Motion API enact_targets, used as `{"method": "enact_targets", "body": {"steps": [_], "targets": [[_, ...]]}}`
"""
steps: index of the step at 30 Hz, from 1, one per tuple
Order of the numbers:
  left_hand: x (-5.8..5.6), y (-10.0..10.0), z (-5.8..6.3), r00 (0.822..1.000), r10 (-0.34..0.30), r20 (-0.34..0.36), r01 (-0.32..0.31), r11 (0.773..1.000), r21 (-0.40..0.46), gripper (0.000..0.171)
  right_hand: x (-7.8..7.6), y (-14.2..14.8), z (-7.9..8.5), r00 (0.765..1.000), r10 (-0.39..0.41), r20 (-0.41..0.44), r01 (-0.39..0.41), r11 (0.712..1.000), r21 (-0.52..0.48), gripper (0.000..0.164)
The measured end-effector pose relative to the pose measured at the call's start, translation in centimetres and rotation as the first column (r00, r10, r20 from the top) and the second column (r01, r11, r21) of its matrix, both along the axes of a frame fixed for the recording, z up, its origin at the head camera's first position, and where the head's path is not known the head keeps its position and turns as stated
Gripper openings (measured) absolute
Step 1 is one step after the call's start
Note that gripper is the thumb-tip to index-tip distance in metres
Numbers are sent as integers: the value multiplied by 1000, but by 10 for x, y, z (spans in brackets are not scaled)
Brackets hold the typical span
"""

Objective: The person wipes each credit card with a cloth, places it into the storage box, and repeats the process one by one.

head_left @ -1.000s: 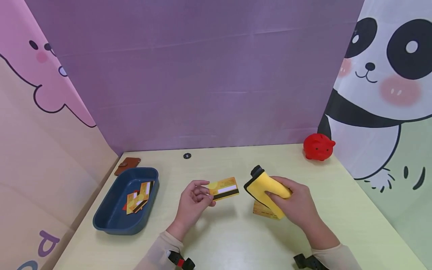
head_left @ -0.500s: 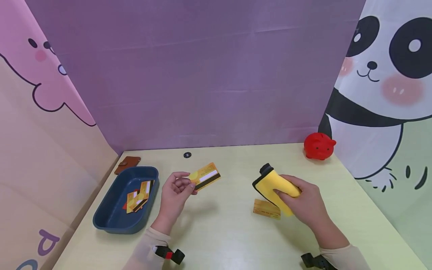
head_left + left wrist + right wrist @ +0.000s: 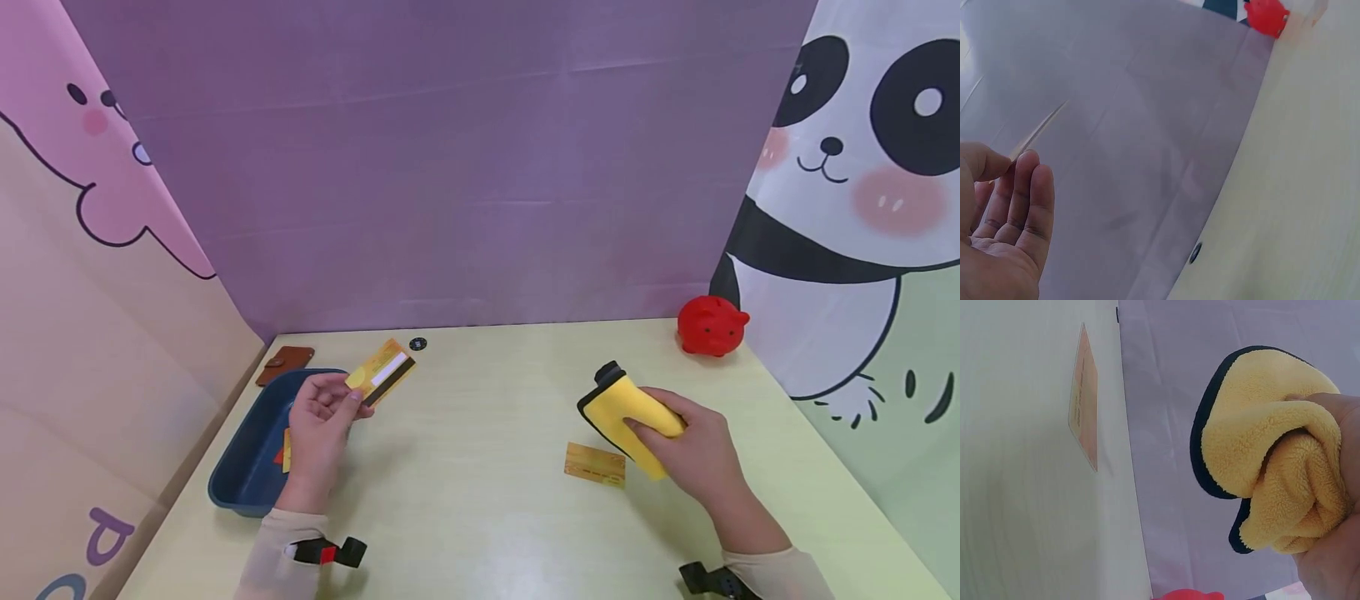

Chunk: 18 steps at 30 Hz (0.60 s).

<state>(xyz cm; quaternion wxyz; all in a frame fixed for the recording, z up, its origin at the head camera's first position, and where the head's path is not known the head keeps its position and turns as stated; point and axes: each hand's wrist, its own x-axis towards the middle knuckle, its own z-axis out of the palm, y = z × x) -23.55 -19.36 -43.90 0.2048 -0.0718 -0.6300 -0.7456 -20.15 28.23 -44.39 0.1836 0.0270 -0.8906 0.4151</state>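
Note:
Between thumb and fingers, my left hand pinches a yellow bank card by one end, its dark stripe and white strip showing. In the left wrist view that card is seen nearly edge-on. The hand is over the right side of a blue bin, hiding most of the cards inside. My right hand grips a bunched yellow cloth with black edging, plush in the right wrist view. Below and left of the cloth, another yellow card lies flat on the table.
A brown leather wallet lies behind the bin. Near the table's back edge is a small black disc. A red piggy bank stands at the back right corner. Printed fabric walls enclose the table on three sides.
My left hand has carried the card leftward from the table's middle to the bin. My right hand, with the cloth, has shifted slightly right, uncovering the card on the table.

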Motion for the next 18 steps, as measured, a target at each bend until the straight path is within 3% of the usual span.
{"method": "enact_targets", "body": {"steps": [6,18], "targets": [[1,-28,3,997,78,-14,-78,997,9,36,0,5,1,998,-19,55,19,1000,5,54],[5,-76,2,974,215,71,-219,974,64,37,-1,11,-3,998,-31,62,31,1000,-3,55]]}}
